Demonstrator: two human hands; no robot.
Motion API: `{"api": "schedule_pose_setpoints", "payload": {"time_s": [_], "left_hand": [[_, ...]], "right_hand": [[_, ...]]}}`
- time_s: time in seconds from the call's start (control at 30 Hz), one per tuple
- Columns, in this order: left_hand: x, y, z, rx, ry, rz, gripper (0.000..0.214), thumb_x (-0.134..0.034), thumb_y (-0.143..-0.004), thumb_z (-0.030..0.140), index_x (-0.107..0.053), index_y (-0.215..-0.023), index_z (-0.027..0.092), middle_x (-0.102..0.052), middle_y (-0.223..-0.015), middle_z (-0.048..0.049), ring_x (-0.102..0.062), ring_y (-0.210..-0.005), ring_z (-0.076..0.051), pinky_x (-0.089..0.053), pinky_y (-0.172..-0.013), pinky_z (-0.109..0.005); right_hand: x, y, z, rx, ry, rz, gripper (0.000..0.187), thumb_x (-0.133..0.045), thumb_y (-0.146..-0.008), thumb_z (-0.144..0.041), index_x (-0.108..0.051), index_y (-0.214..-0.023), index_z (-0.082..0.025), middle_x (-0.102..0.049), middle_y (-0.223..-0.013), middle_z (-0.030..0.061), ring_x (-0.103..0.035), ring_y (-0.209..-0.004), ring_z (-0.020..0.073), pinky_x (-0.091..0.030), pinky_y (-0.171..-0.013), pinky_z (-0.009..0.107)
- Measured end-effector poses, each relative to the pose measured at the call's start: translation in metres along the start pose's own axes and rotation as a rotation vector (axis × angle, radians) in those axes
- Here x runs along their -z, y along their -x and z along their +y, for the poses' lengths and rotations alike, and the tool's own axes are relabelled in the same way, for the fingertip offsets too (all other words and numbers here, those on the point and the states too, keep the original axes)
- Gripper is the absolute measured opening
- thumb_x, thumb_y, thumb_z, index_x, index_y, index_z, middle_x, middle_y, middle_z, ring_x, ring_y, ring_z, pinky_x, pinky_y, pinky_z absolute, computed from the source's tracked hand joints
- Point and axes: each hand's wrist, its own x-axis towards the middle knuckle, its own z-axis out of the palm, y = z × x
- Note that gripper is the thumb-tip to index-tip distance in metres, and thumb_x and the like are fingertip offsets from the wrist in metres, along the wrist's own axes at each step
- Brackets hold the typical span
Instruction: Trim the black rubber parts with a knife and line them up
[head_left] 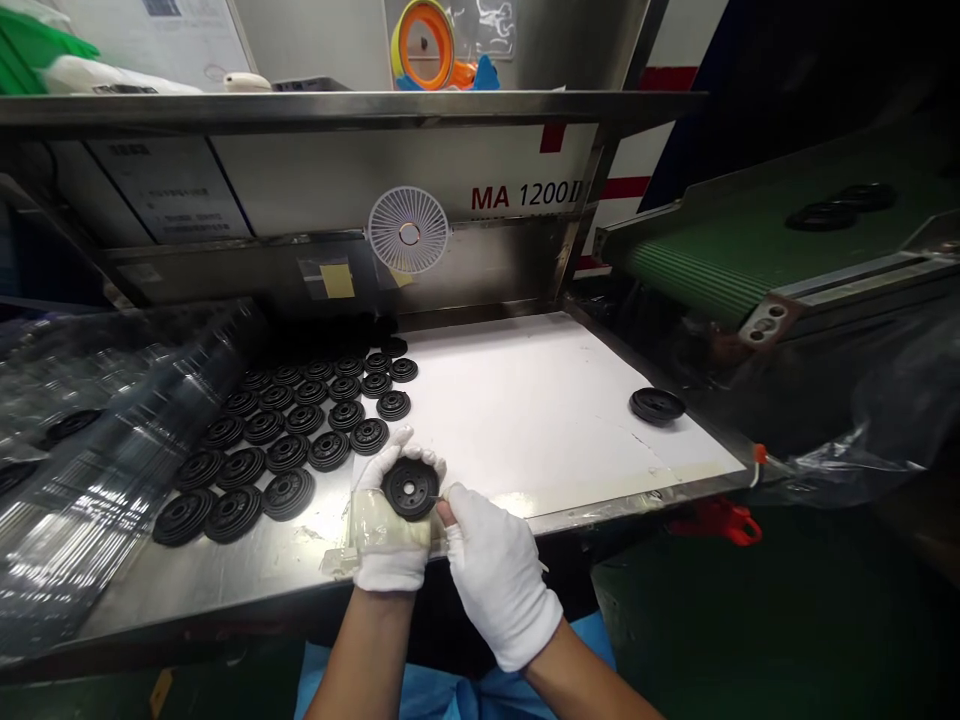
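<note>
Steel worktop [225,590] holds black ribbed discs [287,452] in flat rows, none overlapping; the gloved left hand [390,530] cups a single disc [410,489], face up, while the right hand [499,575] pinches its rim.

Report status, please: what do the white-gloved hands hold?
Left white-gloved hand, right white-gloved hand: both on one round black rubber disc. Matching discs in rows to the left. Clear plastic sheeting beyond them.

The white-gloved left hand [391,525] and right hand [499,572] grip a black disc [409,489], near rows of matching discs [285,430].
</note>
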Motion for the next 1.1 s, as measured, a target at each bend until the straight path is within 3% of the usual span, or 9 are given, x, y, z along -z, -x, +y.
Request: {"api": "schedule_pose_setpoints", "payload": {"time_s": [0.13, 0.27, 0.4, 0.53, 0.77, 0.83, 0.93, 1.0, 1.1], "left_hand": [[0.0, -0.006, -0.004, -0.069, 0.028, 0.072, 0.012, -0.059, -0.077, 0.013, -0.062, -0.088, 0.014, -0.055, -0.066, 0.0006, -0.055, -0.064, -0.011, -0.052, -0.069, -0.03], [0.003, -0.006, -0.005, -0.121, 0.012, 0.038, 0.017, -0.056, -0.079, 0.012, -0.063, -0.094, 0.016, -0.059, -0.072, -0.0003, -0.059, -0.072, -0.012, -0.052, -0.08, -0.034], [0.007, -0.001, -0.003, 0.014, -0.114, -0.077, 0.028, -0.056, -0.076, 0.019, -0.063, -0.104, 0.015, -0.064, -0.09, -0.0095, -0.061, -0.089, -0.025, -0.053, -0.077, -0.045], [0.012, -0.005, -0.003, 0.003, -0.024, -0.062, 0.021, -0.057, -0.076, 0.017, -0.064, -0.096, 0.015, -0.058, -0.071, -0.0015, -0.059, -0.069, -0.014, -0.053, -0.075, -0.038], [0.011, -0.012, -0.006, -0.145, 0.044, 0.012, 0.016, -0.055, -0.08, 0.011, -0.063, -0.094, 0.015, -0.057, -0.07, 0.0015, -0.058, -0.068, -0.009, -0.051, -0.082, -0.034], [0.01, -0.009, -0.005, -0.136, -0.023, -0.034, 0.022, -0.055, -0.08, 0.014, -0.062, -0.1, 0.017, -0.062, -0.079, -0.002, -0.061, -0.079, -0.014, -0.051, -0.085, -0.038], [0.011, -0.005, -0.002, -0.002, -0.129, -0.095, 0.03, -0.055, -0.077, 0.021, -0.062, -0.107, 0.016, -0.064, -0.097, -0.0107, -0.061, -0.094, -0.025, -0.051, -0.081, -0.047], [0.013, -0.004, 0.0, 0.039, -0.129, -0.097, 0.03, -0.056, -0.076, 0.023, -0.062, -0.105, 0.015, -0.064, -0.091, -0.01, -0.062, -0.087, -0.025, -0.052, -0.079, -0.048], [0.013, -0.009, -0.002, -0.015, -0.058, -0.037, 0.021, -0.058, -0.076, 0.02, -0.063, -0.095, 0.015, -0.059, -0.073, -0.002, -0.061, -0.071, -0.015, -0.053, -0.078, -0.04]], "right_hand": [[-0.006, 0.004, -0.008, 0.012, -0.017, 0.001, 0.021, -0.038, -0.094, -0.028, -0.052, -0.079, -0.023, -0.061, -0.07, -0.0015, -0.05, -0.059, 0.0136, -0.022, -0.055, 0.027], [-0.006, 0.004, -0.009, 0.044, -0.005, 0.005, 0.019, -0.042, -0.092, -0.027, -0.051, -0.076, -0.023, -0.06, -0.07, -0.0025, -0.05, -0.061, 0.0138, -0.023, -0.055, 0.027], [-0.002, 0.001, -0.001, 0.037, 0.03, 0.012, 0.022, -0.038, -0.095, -0.029, -0.052, -0.078, -0.023, -0.06, -0.07, -0.002, -0.051, -0.061, 0.0142, -0.023, -0.056, 0.028], [-0.004, 0.001, 0.001, -0.006, 0.04, 0.013, 0.022, -0.038, -0.095, -0.029, -0.054, -0.083, -0.023, -0.061, -0.072, -0.0007, -0.052, -0.061, 0.0141, -0.023, -0.056, 0.027], [-0.013, 0.004, -0.01, 0.027, 0.02, -0.006, 0.018, -0.042, -0.092, -0.028, -0.051, -0.077, -0.023, -0.06, -0.07, -0.0025, -0.05, -0.059, 0.0134, -0.022, -0.055, 0.027], [-0.011, 0.002, -0.009, 0.044, 0.033, -0.004, 0.02, -0.041, -0.093, -0.029, -0.051, -0.077, -0.023, -0.06, -0.071, -0.0023, -0.05, -0.061, 0.0139, -0.023, -0.056, 0.027], [-0.008, 0.0, -0.002, 0.047, 0.038, 0.0, 0.021, -0.039, -0.094, -0.028, -0.052, -0.078, -0.023, -0.06, -0.071, -0.0021, -0.051, -0.062, 0.0143, -0.023, -0.057, 0.028], [-0.007, -0.001, 0.002, 0.021, 0.041, 0.003, 0.02, -0.039, -0.094, -0.027, -0.053, -0.081, -0.023, -0.06, -0.071, -0.002, -0.052, -0.061, 0.0143, -0.023, -0.057, 0.028], [-0.01, 0.0, 0.001, -0.007, 0.045, 0.001, 0.02, -0.039, -0.094, -0.027, -0.054, -0.081, -0.023, -0.061, -0.071, -0.0014, -0.052, -0.061, 0.0144, -0.023, -0.056, 0.028]]}}
